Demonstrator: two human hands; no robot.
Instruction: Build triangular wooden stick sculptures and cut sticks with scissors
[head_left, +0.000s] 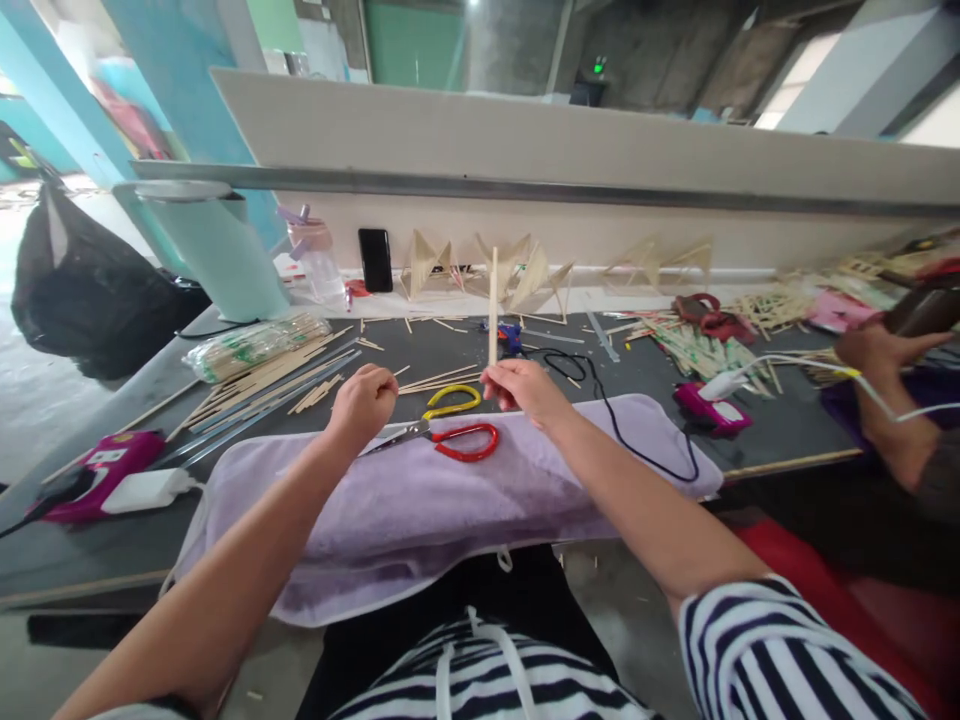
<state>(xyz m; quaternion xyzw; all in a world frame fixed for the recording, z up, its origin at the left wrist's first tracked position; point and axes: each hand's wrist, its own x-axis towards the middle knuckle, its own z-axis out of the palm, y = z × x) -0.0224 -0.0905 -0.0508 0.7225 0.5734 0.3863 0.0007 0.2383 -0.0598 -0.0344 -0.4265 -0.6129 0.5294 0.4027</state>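
My right hand point(523, 388) pinches the lower end of a pale wooden stick point(493, 305), which stands upright. To its left, my left hand point(365, 400) is closed above the edge of the purple towel point(420, 510); whatever its fingers hold, if anything, is hidden. Between my hands lie scissors point(466, 442) with one yellow and one red handle, partly on the towel, blades pointing left. A blue glue gun point(511, 338) with a black cord rests just behind my right hand.
Loose sticks point(262, 385) and a wrapped bundle point(256, 345) lie left. Stick models point(525, 275), a phone point(375, 260) and a bottle point(319, 262) stand at the back. Magenta power blocks point(712, 408) sit either side. Another person's hand point(889, 365) is at the right.
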